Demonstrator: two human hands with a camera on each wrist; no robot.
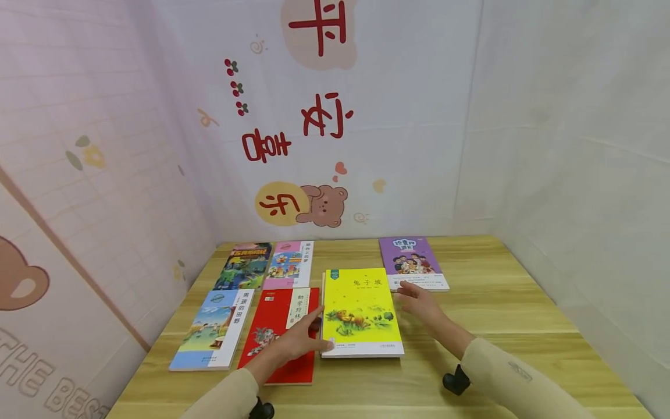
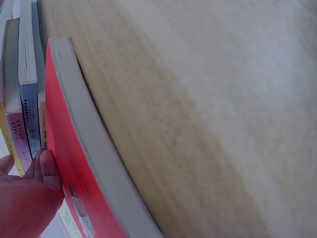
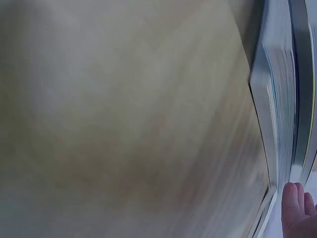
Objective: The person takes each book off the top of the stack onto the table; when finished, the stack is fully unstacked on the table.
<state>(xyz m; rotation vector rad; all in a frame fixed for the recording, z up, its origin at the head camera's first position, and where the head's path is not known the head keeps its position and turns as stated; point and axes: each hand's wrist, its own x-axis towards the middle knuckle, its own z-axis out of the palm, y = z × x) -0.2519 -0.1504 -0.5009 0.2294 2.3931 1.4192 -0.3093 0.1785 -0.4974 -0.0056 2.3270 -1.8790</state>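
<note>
A yellow picture-cover book lies on top of a stack in the middle of the table. Blue and purple spines of books under it show in the left wrist view. My left hand is at the stack's left side, thumb by the yellow book's lower left corner, fingers extended along the spines. Beside the stack's right edge, my right hand has its fingers loosely extended, holding nothing. The right wrist view shows the stack's page edges just beyond those fingertips. A red book lies flat under my left forearm.
Left of the stack lie a blue-and-white book, a dark green comic-style book and a pink-and-white book. A purple book lies behind my right hand. Printed white cloth walls enclose the wooden table at the back and sides.
</note>
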